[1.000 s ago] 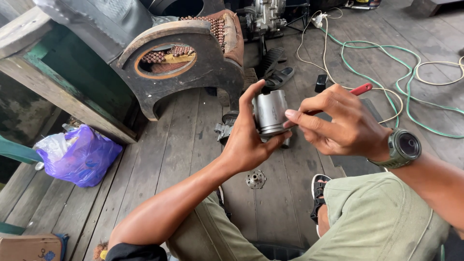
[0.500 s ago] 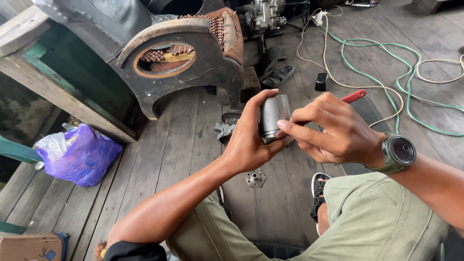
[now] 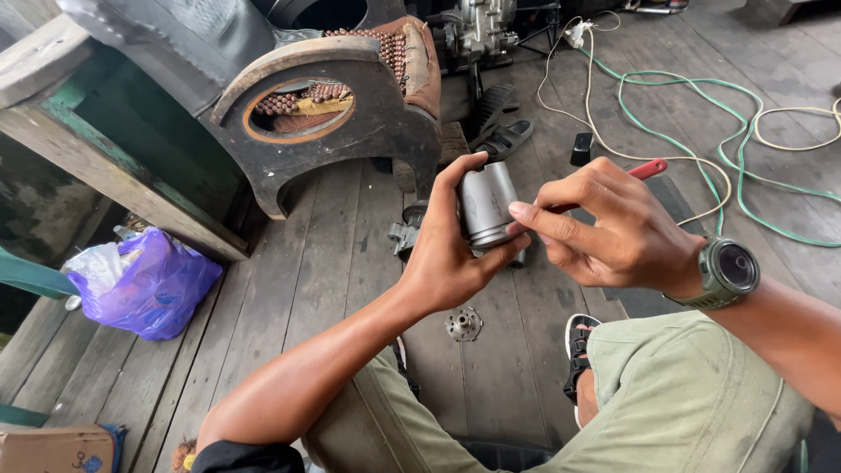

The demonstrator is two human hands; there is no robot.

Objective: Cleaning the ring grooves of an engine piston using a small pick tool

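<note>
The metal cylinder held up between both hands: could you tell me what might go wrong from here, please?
1. The left hand pinches the metal cylinder with thumb and fingers only; a slip could drop it onto the plank floor and dent it.
2. The red-handled tool in the right hand might scratch its surface.
3. The small round part lies loose by the legs and could be kicked away.

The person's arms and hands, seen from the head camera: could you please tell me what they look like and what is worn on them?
Both forearms are bare. The left arm shows a dark, black sleeve edge near the elbow at the bottom of the frame. The right wrist carries a chunky olive-green wristwatch with a round dark face. The left hand and right hand wear no gloves, and no rings are visible.
</note>
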